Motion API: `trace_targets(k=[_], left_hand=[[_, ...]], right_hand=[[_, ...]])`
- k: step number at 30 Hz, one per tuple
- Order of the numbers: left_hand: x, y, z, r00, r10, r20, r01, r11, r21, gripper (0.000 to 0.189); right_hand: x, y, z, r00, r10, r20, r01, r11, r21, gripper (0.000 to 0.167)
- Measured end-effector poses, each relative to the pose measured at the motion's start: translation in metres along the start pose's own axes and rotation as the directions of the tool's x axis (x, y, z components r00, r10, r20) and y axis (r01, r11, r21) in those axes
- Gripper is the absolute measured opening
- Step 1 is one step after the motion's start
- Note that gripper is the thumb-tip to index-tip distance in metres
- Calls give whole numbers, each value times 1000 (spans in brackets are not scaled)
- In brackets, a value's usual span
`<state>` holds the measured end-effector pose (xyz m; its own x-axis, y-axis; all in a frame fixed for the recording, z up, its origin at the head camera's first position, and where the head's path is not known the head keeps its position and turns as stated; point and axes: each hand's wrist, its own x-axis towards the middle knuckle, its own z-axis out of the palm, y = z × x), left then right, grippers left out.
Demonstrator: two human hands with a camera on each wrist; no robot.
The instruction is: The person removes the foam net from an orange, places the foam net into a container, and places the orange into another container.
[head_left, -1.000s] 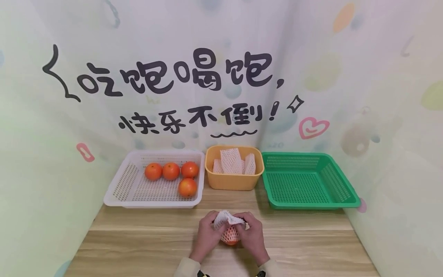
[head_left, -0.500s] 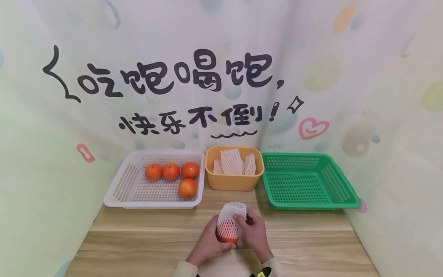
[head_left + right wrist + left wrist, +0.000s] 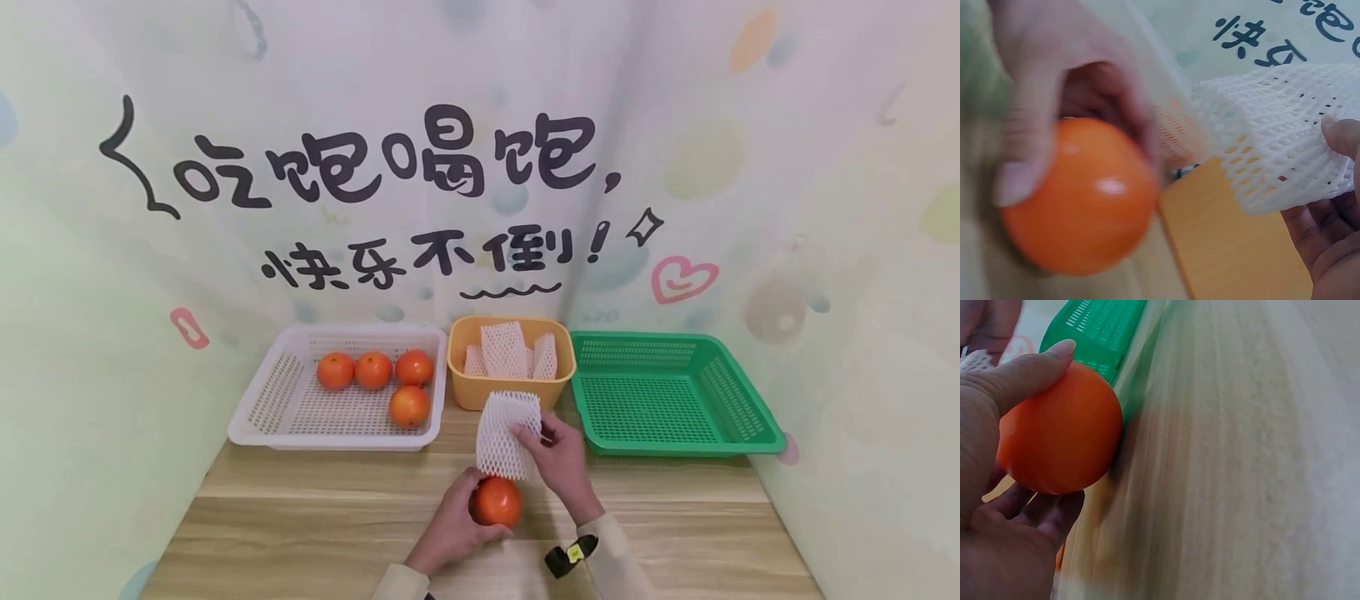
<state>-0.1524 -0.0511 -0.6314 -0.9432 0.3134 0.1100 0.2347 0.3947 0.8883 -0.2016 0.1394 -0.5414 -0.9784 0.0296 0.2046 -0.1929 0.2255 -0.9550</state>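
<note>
My left hand (image 3: 452,523) grips a round orange (image 3: 499,502) low over the wooden table, thumb on one side and fingers on the other. In the left wrist view the bare peel of the orange (image 3: 1063,434) shows between them. My right hand (image 3: 564,465) pinches a white foam net sleeve (image 3: 507,435) just above and beyond the orange. The sleeve (image 3: 1266,137) hangs open-ended in the right wrist view, apart from the orange, with nothing visible inside it.
A white basket (image 3: 330,444) with several oranges (image 3: 409,406) stands at the back left. Beside it is a yellow bin (image 3: 465,395) with several folded foam nets (image 3: 504,350). A green basket (image 3: 675,446) stands at the back right. A printed cloth (image 3: 480,75) hangs behind.
The foam net sleeve was around the orange and has come off it, lifted up and away by my right hand. My left hand has kept the orange near the same spot.
</note>
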Motion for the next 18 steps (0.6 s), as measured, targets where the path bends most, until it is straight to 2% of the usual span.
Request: trace_targets(k=[5,9,18], left_hand=[[1,-1,1,998,65,-13,-65,998,-6,83],[1,-1,2,998,62,-8,-62,998,-12,82],[-1,0,-1,1000,10,18,-9,999,-32,82]], right_hand=[[26,-23,-4,997,-71,5,71,994,-85,28],[47,-39,-6,995,-102,11,103,979,-178,25],[97,-59,-1,999,-33,35,44,931,-362,30]])
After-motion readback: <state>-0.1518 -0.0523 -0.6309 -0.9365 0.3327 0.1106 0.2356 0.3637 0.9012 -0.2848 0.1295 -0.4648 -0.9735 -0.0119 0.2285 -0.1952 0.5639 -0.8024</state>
